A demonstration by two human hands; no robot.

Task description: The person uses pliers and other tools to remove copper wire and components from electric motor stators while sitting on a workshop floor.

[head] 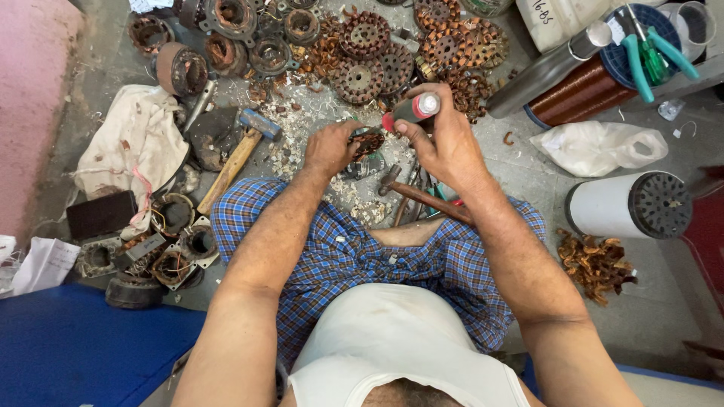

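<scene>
Small rusty motor core (pixel 367 142) sits low over floor (pixel 528 162), just ahead of knees, clasped in left hand (pixel 329 147), fingers curled shut around it. Right hand (pixel 445 139) grips red-handled tool (pixel 411 110), fingers closed on handle, tip touching core. Hammer (pixel 240 154) lies to left; pile of rusty stator cores (pixel 407 53) beyond; green pliers (pixel 650 51) far right, white cylinder (pixel 626 205) near right knee.

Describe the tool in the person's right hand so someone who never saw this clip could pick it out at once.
Start at the blue checked cloth over the person's lap, then follow the right forearm up to the right hand. It grips a screwdriver with a red handle and clear end cap, its tip aimed at the small rusty wound part held by the left hand. The hammer lying nearby has a wooden handle instead.
</scene>
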